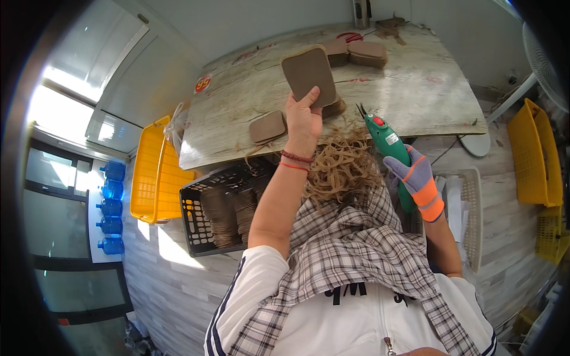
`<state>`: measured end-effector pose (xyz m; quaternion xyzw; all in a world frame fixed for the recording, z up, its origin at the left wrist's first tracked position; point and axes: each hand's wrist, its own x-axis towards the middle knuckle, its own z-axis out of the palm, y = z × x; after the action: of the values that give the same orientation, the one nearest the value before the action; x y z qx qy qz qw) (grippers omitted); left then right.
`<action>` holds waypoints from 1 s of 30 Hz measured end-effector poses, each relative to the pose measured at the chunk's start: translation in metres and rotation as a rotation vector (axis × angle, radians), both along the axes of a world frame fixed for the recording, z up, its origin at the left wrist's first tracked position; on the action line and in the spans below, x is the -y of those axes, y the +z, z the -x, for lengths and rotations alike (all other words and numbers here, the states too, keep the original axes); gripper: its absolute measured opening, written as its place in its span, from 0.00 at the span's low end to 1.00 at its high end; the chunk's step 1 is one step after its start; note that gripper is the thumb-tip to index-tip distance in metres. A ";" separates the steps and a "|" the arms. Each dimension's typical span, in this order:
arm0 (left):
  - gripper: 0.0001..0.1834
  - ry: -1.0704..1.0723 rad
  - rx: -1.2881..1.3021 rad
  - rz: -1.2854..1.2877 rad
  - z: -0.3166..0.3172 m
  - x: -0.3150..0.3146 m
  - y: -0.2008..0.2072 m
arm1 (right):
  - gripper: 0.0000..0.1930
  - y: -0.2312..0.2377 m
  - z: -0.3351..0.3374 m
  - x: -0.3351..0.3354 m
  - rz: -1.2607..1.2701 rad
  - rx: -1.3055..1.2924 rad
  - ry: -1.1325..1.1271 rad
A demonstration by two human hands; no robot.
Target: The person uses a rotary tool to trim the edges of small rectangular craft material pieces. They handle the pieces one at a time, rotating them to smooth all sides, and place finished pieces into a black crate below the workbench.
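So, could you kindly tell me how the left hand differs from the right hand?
The left hand is bare, with red bands at its wrist; the right hand wears a grey-and-orange glove. The left hand grips a flat brown pad, while the right hand holds a green power tool. Both hands are occupied.

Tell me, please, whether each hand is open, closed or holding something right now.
Left hand: closed on the lower edge of a brown pad.
Right hand, gloved: closed around a green cutting tool.
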<state>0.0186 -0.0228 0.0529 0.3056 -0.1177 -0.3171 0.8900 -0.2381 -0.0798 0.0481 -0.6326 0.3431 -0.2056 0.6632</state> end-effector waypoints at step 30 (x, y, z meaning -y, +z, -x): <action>0.17 -0.136 -0.094 -0.077 0.091 -0.003 -0.041 | 0.17 0.028 -0.001 0.014 0.044 0.012 -0.094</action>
<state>-0.0720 -0.0201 0.0124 0.3155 -0.0839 -0.3953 0.8586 -0.2375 -0.0937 0.0763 -0.6289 0.3638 -0.2477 0.6409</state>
